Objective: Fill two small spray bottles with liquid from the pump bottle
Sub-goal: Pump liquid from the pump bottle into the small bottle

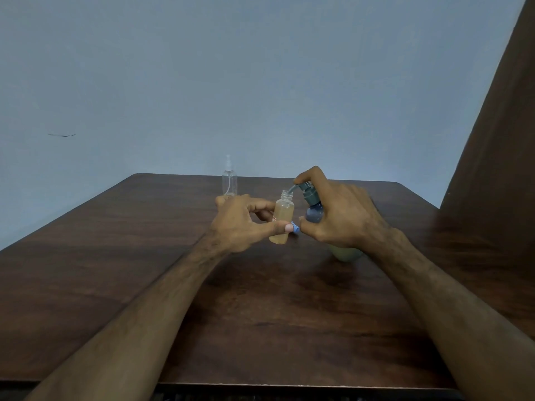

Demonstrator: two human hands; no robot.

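A person's left hand (241, 222) grips a small uncapped spray bottle (282, 219) above a dark wooden table (115, 256), thumb across the bottle's front and fingers curled behind it. The bottle stands close to upright, its threaded neck open, and pale amber liquid fills most of its body. A small blue piece (296, 228), possibly the bottle's cap, shows just beside the bottle's lower right side, at the tip of the left thumb; the view is too soft to say what it is.

Just right of the small bottle, the right hand (340, 215) wraps around a pump bottle (314, 211). Its forefinger curls over the grey-blue pump head, its thumb presses the bottle's shoulder, and the other fingers close round the body. The curved spout (292, 190) reaches left to the small bottle's open mouth and sits at its rim. The pump bottle's pale green base shows below the right wrist, on or just over the table.

Behind and left of the held bottle, a second spray bottle (229, 180), clear and capped, stands upright near the table's far edge, before a blue wall (260, 82).
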